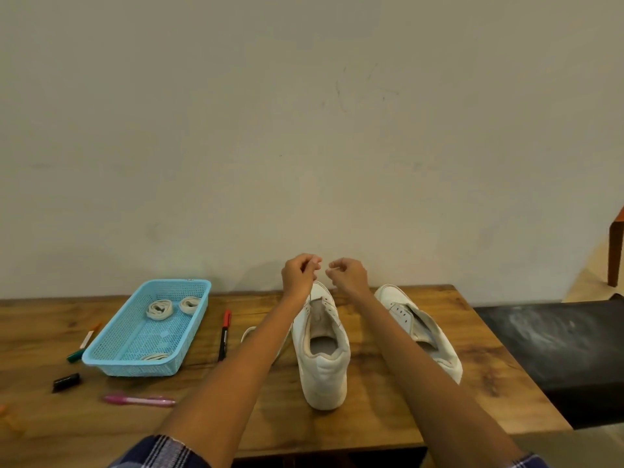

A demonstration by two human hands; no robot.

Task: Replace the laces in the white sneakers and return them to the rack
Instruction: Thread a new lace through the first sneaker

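1. The left hand (300, 274) and the right hand (347, 275) are up high, close together, just above the toe end of the near sneaker (320, 346). I think they are up there to pull a lace tight.
2. The left hand has its fingers curled tight on a thin lace (311, 293). The lace runs straight down from that grip to the holes at the front of the shoe.
3. The right hand has its fingers curled too, with the fingertips pinched together. It may hold the other end of the lace, but it is too small to see, so I cannot tell.
4. The near sneaker sits right under both hands with its heel toward the person, so the lace holes are easy to reach.
5. The other sneaker (418, 329) waits to the right of the right hand. It has no lace that I can see.
6. The blue basket (114, 361) is far to the left of the left hand. It holds rolled laces (160, 309), kept together for later.
7. A loose lace (248, 332) lies on the table (371, 420) below the left arm, next to a red and black marker (224, 334).
8. No rack shows here, and I think the job is only just starting.
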